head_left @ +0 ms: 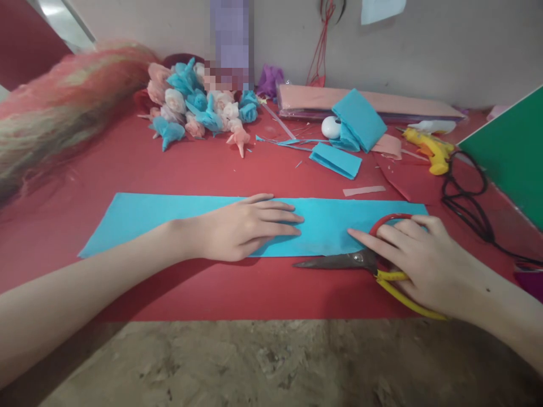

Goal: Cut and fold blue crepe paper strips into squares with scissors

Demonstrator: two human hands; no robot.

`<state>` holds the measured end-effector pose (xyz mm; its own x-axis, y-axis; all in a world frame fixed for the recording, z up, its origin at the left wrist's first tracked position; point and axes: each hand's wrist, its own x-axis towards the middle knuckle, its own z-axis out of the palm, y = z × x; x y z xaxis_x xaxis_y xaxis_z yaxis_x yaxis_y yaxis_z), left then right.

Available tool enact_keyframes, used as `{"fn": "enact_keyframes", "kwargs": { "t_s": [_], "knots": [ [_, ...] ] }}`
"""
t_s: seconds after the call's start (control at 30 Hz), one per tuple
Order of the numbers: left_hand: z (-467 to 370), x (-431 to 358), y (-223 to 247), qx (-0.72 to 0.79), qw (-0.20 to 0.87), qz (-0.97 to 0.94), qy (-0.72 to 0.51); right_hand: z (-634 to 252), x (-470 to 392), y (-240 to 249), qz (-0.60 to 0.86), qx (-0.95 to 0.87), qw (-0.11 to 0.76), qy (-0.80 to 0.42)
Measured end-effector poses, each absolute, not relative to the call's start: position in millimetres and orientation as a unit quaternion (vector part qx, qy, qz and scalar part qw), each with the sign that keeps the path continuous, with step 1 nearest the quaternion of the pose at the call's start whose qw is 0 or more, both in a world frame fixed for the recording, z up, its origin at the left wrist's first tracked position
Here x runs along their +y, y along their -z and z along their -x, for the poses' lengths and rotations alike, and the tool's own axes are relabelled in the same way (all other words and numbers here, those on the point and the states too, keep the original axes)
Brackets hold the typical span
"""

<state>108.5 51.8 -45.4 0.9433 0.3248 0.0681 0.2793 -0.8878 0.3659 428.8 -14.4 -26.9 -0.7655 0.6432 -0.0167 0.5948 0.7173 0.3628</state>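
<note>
A long strip of blue crepe paper (146, 217) lies flat across the red table in front of me. My left hand (250, 226) rests palm down on its middle, fingers stretched to the right. At the strip's right end, my right hand (418, 254) holds scissors (339, 261) with one red and one yellow handle. Their dark blades look closed and point left along the paper's near edge. My right index finger reaches out over the paper. The palm of that hand is hidden.
Behind the strip sit a pile of blue, pink and white paper flowers (197, 104), folded blue paper (337, 160), a white round object (331, 128) and a pink paper pack (360, 102). A yellow glue gun (430, 148) with a black cord (466, 209) lies right. Netting (63, 102) is left.
</note>
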Motion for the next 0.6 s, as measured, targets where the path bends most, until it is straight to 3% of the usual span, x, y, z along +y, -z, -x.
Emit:
{"fn": "enact_keyframes", "kwargs": {
  "t_s": [0.6],
  "knots": [
    [-109.3, 51.5, 45.3, 0.156, 0.166, -0.972, -0.065, -433.8, -14.3, 21.3, -0.299, 0.940, 0.011, -0.164]
  ]
}}
